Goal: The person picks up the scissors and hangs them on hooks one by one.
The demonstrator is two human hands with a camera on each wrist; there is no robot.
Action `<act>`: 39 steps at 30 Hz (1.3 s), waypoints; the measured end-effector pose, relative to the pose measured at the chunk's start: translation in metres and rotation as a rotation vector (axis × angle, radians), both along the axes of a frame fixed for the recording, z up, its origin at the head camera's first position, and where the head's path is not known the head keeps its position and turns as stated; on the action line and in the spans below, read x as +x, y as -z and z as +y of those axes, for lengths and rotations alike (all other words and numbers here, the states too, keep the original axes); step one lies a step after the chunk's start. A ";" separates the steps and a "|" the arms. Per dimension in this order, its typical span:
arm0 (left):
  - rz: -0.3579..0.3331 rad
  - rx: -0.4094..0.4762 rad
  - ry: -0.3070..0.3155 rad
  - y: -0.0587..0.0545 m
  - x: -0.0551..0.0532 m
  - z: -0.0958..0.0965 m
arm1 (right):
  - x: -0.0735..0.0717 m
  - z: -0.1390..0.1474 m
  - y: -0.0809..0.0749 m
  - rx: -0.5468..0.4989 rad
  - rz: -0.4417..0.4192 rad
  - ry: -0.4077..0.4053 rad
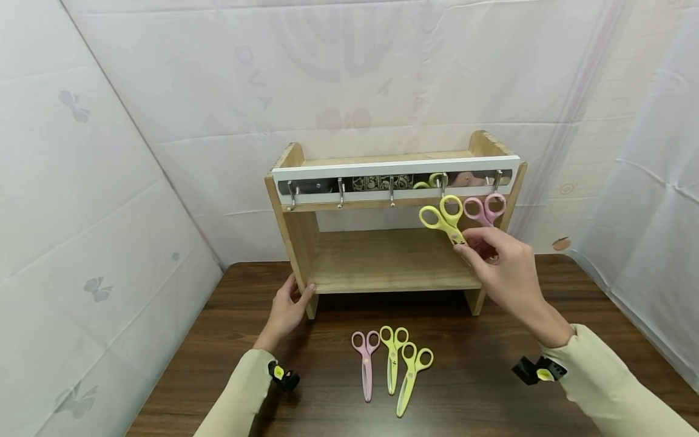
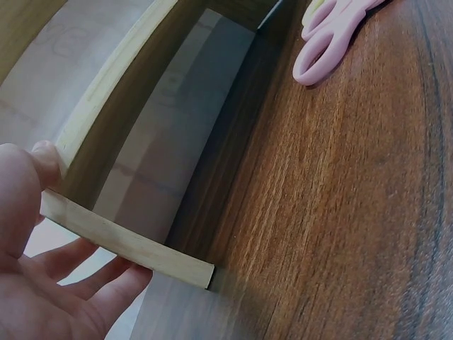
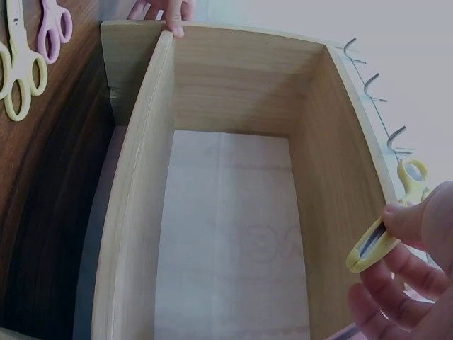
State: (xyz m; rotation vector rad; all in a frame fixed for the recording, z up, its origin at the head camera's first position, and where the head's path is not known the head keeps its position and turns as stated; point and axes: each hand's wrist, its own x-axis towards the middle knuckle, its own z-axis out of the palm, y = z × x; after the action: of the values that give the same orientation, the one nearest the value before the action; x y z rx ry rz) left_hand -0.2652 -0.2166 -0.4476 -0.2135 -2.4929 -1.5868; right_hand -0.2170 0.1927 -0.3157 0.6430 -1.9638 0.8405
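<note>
My right hand (image 1: pixel 508 267) pinches a pair of yellow scissors (image 1: pixel 449 223) by the blade end, handles upward, just under the fourth hook (image 1: pixel 444 184) from the left. Whether the handle loop touches that hook, I cannot tell. Pink scissors (image 1: pixel 483 210) hang at the rightmost hook, their blades hidden behind my right hand. In the right wrist view, thumb and fingers close on the sheathed yellow blades (image 3: pixel 373 246). Low on the wooden shelf's left side panel (image 1: pixel 295 243), my left hand (image 1: pixel 286 309) grips the wood, thumb at the front and fingers outside.
A white rail (image 1: pixel 360 167) with several metal hooks runs along the shelf's upper front. On the brown table (image 1: pixel 464 376) before the shelf lie pink scissors (image 1: pixel 366 364) and two yellow pairs, one (image 1: pixel 393 358) beside the other (image 1: pixel 411 379). Pale cloth walls (image 1: pixel 218 91) surround the table.
</note>
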 end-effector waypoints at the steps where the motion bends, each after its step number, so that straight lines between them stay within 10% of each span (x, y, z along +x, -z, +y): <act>1: 0.004 0.002 0.002 0.000 0.000 0.000 | -0.001 -0.001 0.000 -0.002 -0.004 0.003; 39: -0.024 -0.001 -0.005 0.004 -0.003 -0.002 | -0.012 -0.020 0.015 -0.045 -0.162 0.077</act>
State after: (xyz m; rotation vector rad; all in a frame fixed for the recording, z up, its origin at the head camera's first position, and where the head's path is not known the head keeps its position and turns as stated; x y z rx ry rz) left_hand -0.2682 -0.2186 -0.4516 -0.1895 -2.5098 -1.5958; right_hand -0.2286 0.1732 -0.3307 0.4823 -2.0947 0.9109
